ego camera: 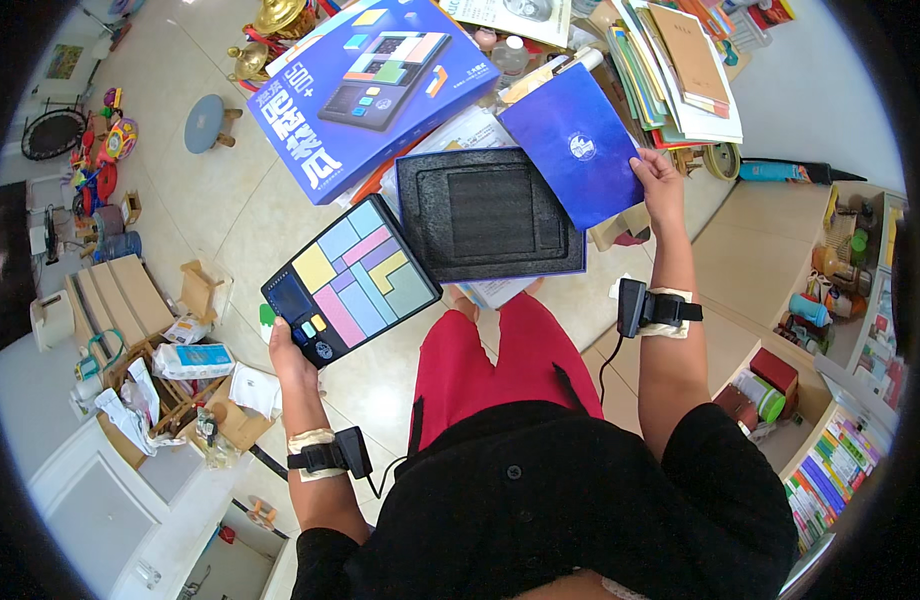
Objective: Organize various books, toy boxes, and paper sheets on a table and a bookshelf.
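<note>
My left hand [291, 354] grips the lower left corner of a black electronic puzzle board [355, 281], tilted and covered with pastel blocks in several colours. A small dark panel and a few coloured buttons sit at its left end. Between the fingers and thumb of my right hand [661, 184] is the right edge of a blue booklet [576, 146] with a round white emblem. The booklet overlaps the upper right of an open box tray [490, 214], whose black foam insert has a rectangular recess. The puzzle board's right edge overlaps the tray's left side.
A blue printed box lid [377, 90] lies behind the tray, beside gold trophies [280, 19]. Stacked papers and folders [677, 75] and a plastic bottle [511, 56] crowd the far side. A blue-topped stool [206, 124] stands left; open shelves [827, 277] line the right.
</note>
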`<state>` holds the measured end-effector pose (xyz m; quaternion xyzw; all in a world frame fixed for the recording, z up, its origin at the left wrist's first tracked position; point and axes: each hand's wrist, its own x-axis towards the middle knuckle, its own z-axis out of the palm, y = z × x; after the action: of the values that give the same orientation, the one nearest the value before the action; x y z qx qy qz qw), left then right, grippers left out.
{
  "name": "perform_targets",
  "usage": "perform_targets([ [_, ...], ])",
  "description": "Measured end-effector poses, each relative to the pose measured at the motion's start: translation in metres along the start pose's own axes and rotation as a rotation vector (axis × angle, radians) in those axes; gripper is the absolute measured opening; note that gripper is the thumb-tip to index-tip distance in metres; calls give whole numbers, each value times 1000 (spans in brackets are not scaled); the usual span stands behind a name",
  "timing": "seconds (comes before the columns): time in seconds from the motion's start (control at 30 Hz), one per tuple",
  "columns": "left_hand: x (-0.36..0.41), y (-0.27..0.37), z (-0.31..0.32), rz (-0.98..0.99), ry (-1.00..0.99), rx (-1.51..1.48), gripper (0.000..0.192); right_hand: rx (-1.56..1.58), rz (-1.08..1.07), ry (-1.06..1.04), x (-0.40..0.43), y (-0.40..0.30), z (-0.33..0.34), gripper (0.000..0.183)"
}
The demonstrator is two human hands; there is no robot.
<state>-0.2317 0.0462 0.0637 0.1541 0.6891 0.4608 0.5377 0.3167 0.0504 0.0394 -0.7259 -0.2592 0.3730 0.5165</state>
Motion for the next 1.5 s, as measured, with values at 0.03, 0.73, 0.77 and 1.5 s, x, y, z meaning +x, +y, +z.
perform_targets([
  [0.03, 0, 0, 1, 1, 0, 2, 32, 25, -1, 6, 0, -1, 1, 19],
  [0.73, 2, -2, -2, -1, -32, 11, 30, -95, -22, -237, 22, 6, 39, 19],
  [0.77, 3, -2, -1, -3, -23, 5, 30, -100, -18, -254, 22, 6, 39, 19],
  [1.5, -5, -4, 14, -42, -7, 1, 29, -586, -84, -835, 30, 35, 123, 17],
])
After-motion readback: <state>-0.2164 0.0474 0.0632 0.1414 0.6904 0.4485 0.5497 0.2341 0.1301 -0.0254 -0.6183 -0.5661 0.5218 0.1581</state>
